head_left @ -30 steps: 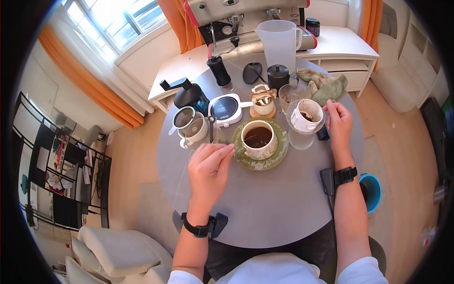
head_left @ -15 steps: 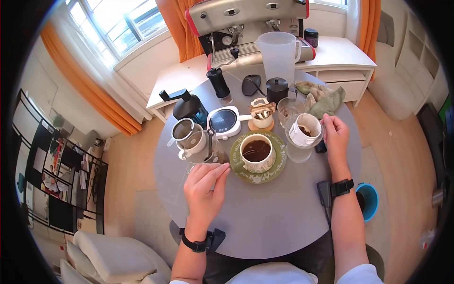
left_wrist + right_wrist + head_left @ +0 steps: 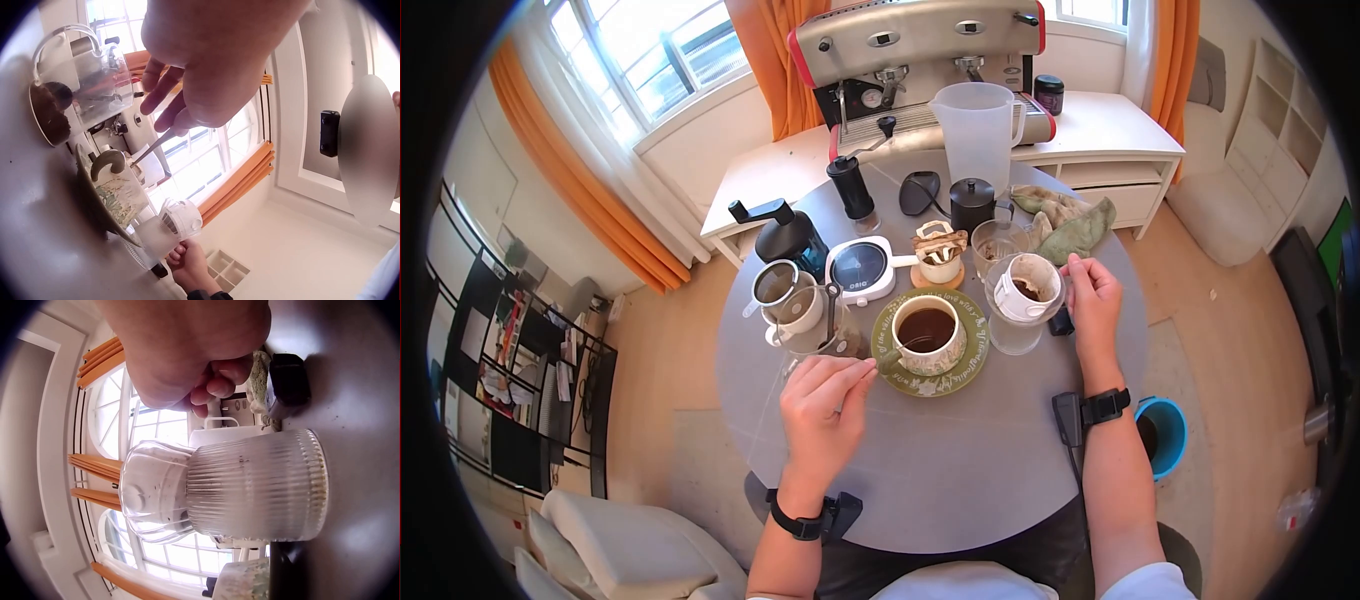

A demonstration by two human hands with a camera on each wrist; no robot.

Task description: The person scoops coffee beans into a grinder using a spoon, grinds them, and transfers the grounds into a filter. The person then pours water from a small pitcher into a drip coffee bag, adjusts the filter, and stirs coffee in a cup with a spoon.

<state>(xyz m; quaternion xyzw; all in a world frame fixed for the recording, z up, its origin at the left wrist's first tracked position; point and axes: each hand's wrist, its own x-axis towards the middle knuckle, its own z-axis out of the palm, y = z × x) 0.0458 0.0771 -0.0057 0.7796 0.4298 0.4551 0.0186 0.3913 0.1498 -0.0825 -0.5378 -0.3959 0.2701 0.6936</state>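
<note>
My left hand [image 3: 820, 420] pinches the end of a thin handle [image 3: 152, 148] that slants into a patterned cup [image 3: 930, 358] of dark brown liquid. Its lower end is hidden. The cup stands on a green saucer [image 3: 960, 375] with lettering round its rim. To the right, a white dripper [image 3: 1012, 298] with a filter and dark grounds sits on a ribbed glass [image 3: 256, 487]. Beside the dripper, my right hand [image 3: 1097, 315] hangs with loosely curled fingers, holding nothing visible; whether it touches the dripper is unclear.
Left of the cup are a clear jug [image 3: 103, 94], a white mug [image 3: 798, 325], a scale [image 3: 860, 268] and grinders. Behind stand a black pot [image 3: 972, 205], a tall pitcher [image 3: 978, 130] and a crumpled cloth [image 3: 1075, 235]. A blue bin [image 3: 1170, 440] is on the floor.
The head view has tilted up, showing more of the espresso machine, and the table items appear lower and farther left. Both hands keep nearly the same places beside the cup and dripper.
</note>
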